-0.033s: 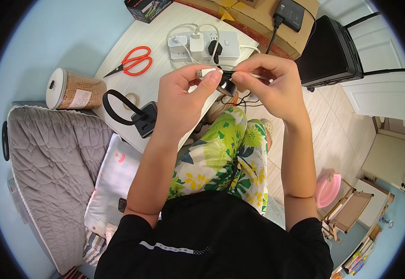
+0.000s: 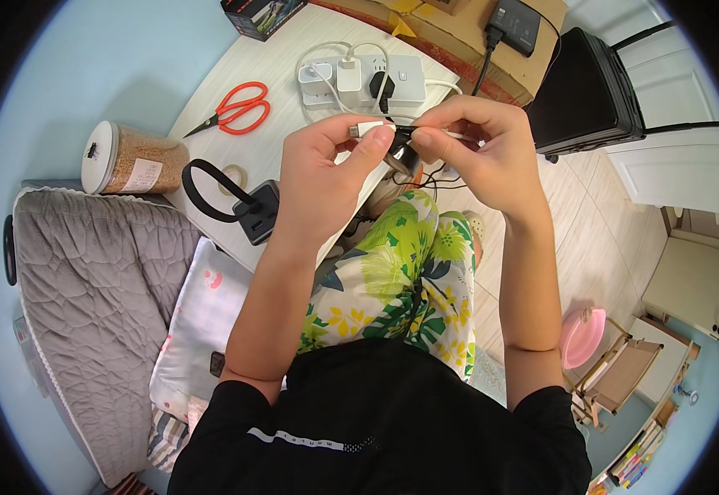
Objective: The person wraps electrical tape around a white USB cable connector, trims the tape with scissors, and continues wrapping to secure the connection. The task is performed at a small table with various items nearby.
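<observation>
Only the dark shiny piece (image 2: 407,155) just beneath the fingertips has visibly moved, hanging at a different slant than a moment ago; both hands keep their places. From where I stand, the left hand (image 2: 326,169) pinches a white connector (image 2: 365,129) between thumb and forefinger, its bare end pointing away to the left. Close beside it, the right hand (image 2: 487,153) is closed on a dark strand (image 2: 405,132), and a length of white cable (image 2: 458,136) shows between its fingers.

How far along is it? I'd judge the handling to be midway: connector and strand are brought together at the fingertips, yet neither hand has let go. Whether the two are fastened to each other, I cannot tell.

Just beyond the hands, a white power strip (image 2: 411,80) lies on the desk (image 2: 285,74), its white adapters (image 2: 349,78) and a black plug (image 2: 383,85) already seated. Left of the left hand stands a black block with a strap (image 2: 259,216); farther that way lie red-handled scissors (image 2: 244,111), untouched, and then a lidded jar (image 2: 149,161). Well past the right hand, a black suitcase (image 2: 582,95) stands on the floor.
</observation>
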`<state>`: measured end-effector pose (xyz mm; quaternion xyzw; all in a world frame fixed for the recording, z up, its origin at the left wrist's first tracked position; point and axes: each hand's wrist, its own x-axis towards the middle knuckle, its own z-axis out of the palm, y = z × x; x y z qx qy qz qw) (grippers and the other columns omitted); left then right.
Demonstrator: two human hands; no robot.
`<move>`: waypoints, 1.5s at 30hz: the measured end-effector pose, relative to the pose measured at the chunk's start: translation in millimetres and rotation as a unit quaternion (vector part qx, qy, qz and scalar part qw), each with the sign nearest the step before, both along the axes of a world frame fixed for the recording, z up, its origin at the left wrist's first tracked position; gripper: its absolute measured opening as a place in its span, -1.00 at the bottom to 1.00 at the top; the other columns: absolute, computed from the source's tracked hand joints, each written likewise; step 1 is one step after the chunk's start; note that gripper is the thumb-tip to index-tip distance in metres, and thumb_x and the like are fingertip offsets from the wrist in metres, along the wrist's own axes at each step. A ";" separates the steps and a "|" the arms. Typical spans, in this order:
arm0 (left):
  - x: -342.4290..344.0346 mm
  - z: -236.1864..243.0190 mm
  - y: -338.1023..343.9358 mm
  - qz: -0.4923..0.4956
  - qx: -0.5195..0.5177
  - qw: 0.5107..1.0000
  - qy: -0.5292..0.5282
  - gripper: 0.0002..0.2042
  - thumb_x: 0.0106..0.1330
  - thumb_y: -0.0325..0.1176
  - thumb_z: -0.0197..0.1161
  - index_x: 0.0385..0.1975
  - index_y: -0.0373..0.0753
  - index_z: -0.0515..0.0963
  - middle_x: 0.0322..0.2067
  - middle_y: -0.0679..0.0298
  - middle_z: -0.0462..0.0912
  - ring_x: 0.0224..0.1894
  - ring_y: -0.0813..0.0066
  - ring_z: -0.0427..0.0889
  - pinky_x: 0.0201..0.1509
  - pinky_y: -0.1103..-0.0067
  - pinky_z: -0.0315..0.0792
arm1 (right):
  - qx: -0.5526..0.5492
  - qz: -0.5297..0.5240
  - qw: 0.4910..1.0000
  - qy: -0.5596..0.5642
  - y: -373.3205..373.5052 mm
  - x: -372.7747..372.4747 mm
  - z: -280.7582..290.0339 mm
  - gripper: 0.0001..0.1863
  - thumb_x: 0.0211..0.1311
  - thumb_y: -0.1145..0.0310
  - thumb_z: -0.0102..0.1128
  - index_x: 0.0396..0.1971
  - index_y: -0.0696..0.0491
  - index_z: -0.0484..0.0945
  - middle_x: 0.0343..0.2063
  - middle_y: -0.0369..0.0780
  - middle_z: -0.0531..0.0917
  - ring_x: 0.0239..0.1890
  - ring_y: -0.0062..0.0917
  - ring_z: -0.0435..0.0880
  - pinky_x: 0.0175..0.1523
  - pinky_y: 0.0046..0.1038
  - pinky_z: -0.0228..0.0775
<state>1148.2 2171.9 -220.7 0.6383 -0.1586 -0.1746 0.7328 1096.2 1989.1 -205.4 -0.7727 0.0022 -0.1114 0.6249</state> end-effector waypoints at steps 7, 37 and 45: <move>-1.0 -2.1 0.6 0.010 0.042 0.998 -0.056 -0.85 0.23 -0.44 0.27 -0.28 -0.36 0.64 -0.42 0.29 0.67 -0.35 0.66 0.54 -0.24 0.68 0.41 | 0.017 0.027 0.999 0.015 -1.0 -0.4 1.0 -0.93 0.05 0.52 0.35 -0.46 0.17 0.64 -0.57 -0.41 0.58 -0.56 -0.86 0.38 -0.48 -0.74 0.19; 1.7 -2.8 0.5 -0.014 0.038 0.999 0.002 -0.82 0.28 -0.36 0.27 -0.31 -0.39 0.64 -0.48 0.40 0.61 -0.39 0.76 0.47 -0.31 0.73 0.37 | 0.037 0.021 0.999 0.017 11.9 1.9 -4.6 -0.92 0.11 0.51 0.30 -0.42 0.21 0.66 -0.59 -0.36 0.63 -0.59 -0.83 0.37 -0.51 -0.69 0.18; -4.3 -6.3 -2.2 -0.008 0.045 0.999 0.009 -0.81 0.29 -0.40 0.25 -0.26 -0.42 0.64 -0.47 0.36 0.65 -0.45 0.76 0.50 -0.37 0.76 0.37 | -0.029 0.023 0.999 0.036 1.4 -1.3 -7.4 -0.87 0.10 0.41 0.32 -0.44 0.16 0.67 -0.62 -0.37 0.62 -0.62 -0.82 0.33 -0.54 -0.66 0.17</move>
